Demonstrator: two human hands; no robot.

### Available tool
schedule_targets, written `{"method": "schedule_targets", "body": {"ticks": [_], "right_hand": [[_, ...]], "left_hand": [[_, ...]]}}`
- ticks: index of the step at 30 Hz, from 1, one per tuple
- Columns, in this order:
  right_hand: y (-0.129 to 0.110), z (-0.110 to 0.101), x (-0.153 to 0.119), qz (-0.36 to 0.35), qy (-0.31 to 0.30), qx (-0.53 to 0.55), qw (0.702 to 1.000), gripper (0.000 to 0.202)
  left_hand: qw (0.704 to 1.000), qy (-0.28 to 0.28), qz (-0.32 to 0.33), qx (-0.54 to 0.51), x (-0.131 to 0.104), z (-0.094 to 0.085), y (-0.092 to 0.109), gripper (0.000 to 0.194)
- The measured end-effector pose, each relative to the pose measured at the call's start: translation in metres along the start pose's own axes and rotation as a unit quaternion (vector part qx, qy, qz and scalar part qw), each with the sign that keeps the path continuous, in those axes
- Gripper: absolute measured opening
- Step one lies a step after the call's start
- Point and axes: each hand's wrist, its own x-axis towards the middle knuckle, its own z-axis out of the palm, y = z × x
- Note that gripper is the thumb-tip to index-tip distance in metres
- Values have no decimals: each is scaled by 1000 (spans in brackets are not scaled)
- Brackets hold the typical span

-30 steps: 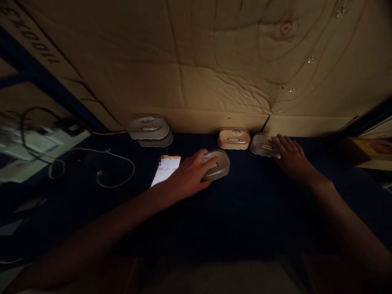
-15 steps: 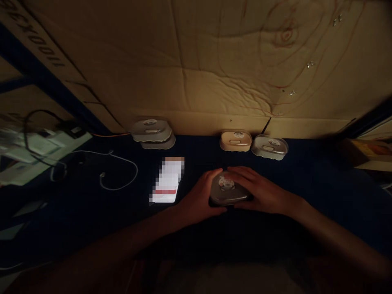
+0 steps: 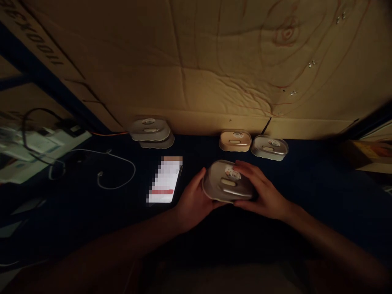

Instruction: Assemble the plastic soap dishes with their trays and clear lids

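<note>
Between my two hands is a grey oval lidded box (image 3: 219, 185) with a glossy lid, a pale oblong piece on top and a printed round sticker. My left hand (image 3: 194, 204) grips its left end, thumb along the side and fingers partly hidden beneath. Around the right end wraps my right hand (image 3: 261, 190), fingertips over the sticker's edge and thumb at the near rim. Behind it, by the cardboard, stand an orange-tan box (image 3: 235, 143) of the same shape and another grey box (image 3: 269, 150).
Farther left, two grey boxes (image 3: 150, 132) are stacked. A lit phone (image 3: 165, 181) lies left of my hands on the dark blue surface, with a white cable (image 3: 134, 169) beyond it. Cardboard (image 3: 137, 61) walls the back; clutter (image 3: 52, 151) fills the left edge, and a carton (image 3: 364, 153) stands right.
The held box has turned in my hands, so more of its top and the pale oblong piece now show. My left hand has shifted left and lower on its side.
</note>
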Motion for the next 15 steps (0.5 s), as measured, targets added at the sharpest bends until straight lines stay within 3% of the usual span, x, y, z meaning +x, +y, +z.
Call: {"method": "schedule_targets", "body": {"ticks": [4, 7, 10, 15], "right_hand": [[-6, 2, -1, -27, -59, 40, 997, 90], [0, 0, 0, -21, -11, 75, 997, 81], [17, -3, 3, 28, 40, 45, 998, 73], [50, 0, 5, 83, 40, -57, 994, 66]], "left_hand": [[996, 48, -45, -53, -2, -8, -3, 49], [993, 95, -53, -50, -7, -9, -2, 47], [990, 113, -82, -33, -10, -7, -2, 47], [985, 137, -106, -25, -10, -6, -6, 46]]}}
